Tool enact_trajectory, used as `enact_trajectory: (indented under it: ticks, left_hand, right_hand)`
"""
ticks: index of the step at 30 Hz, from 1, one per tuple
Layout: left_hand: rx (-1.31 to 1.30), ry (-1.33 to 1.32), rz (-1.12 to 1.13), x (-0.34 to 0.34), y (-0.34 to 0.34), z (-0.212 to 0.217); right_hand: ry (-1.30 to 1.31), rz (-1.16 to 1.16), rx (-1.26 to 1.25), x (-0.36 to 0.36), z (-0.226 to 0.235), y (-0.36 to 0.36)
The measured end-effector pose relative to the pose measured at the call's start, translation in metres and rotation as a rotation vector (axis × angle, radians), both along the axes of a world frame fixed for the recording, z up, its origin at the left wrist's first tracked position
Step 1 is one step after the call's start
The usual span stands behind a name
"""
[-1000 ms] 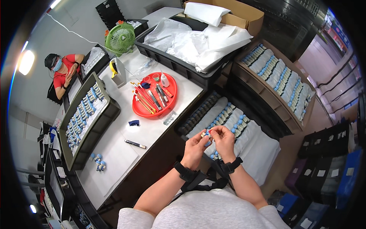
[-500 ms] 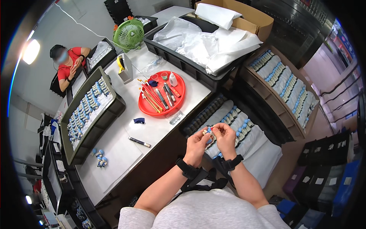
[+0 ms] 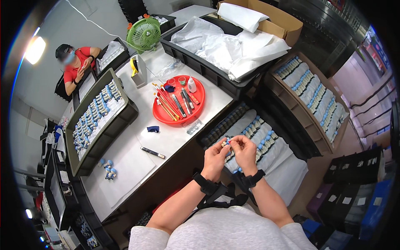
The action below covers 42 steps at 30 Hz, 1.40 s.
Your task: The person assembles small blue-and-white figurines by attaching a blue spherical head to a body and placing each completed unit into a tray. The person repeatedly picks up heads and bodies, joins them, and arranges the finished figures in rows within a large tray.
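Close in front of me, both hands meet over a small blue-and-cream figurine (image 3: pixel 226 143), mostly covered by my fingers. My left hand (image 3: pixel 214 161) pinches it from the left. My right hand (image 3: pixel 246 156) has thumb and index finger pressed together at its right side; a tiny reddish spot shows by the fingertips. Below the hands lies a bin with rows of similar blue-and-cream figurines (image 3: pixel 252 129) on white sheeting (image 3: pixel 284 161). A few loose figurines (image 3: pixel 109 170) rest on white paper (image 3: pixel 128 179) at the table's left.
A red tray (image 3: pixel 156 115) holds brushes, pens and a small white bottle (image 3: pixel 191 85). A dark pen (image 3: pixel 153 152) and a blue cloth (image 3: pixel 153 129) lie nearer. A figurine crate (image 3: pixel 130 114) stands left, a sheet-filled black bin (image 3: pixel 196 62) behind. A co-worker (image 3: pixel 74 71) sits far left.
The view has tilted slightly. My hands stay together on the figurine, with the right fingers shifted a little, and a reddish spot now shows there. The co-worker's hands have moved slightly.
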<state>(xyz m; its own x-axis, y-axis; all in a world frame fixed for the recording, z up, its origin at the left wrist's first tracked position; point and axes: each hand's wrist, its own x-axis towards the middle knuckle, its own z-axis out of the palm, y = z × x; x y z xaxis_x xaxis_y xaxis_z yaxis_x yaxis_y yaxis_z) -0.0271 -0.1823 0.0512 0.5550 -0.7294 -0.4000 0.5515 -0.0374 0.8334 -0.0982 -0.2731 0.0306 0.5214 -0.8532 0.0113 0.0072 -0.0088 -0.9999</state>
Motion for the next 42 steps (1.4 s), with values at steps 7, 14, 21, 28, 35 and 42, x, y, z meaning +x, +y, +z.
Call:
enact_trajectory:
  ticks: [7,14,21,28,35,42]
  left_hand:
    - [0.021,0.004,-0.003,0.002,0.005,0.002]
    - [-0.025,0.066,0.037,0.009,0.01,-0.006]
    - [-0.168,0.209,0.123,0.054,0.062,0.008]
    - [-0.32,0.151,0.628,0.121,0.182,0.012]
    - [-0.157,0.018,0.985,0.135,0.286,0.016]
    - [-0.016,0.067,0.935,0.144,0.272,-0.008]
  right_hand:
    - [-0.019,0.051,-0.002,0.0,0.0,0.006]
    - [0.031,0.078,-0.166,0.008,0.002,0.011]
    - [0.039,0.053,-0.002,0.052,-0.02,-0.014]
    - [0.218,0.694,0.129,0.148,-0.032,0.092]
    - [0.273,0.998,-0.146,0.248,-0.049,0.221]
    - [-0.065,1.025,-0.534,0.231,-0.003,0.19]
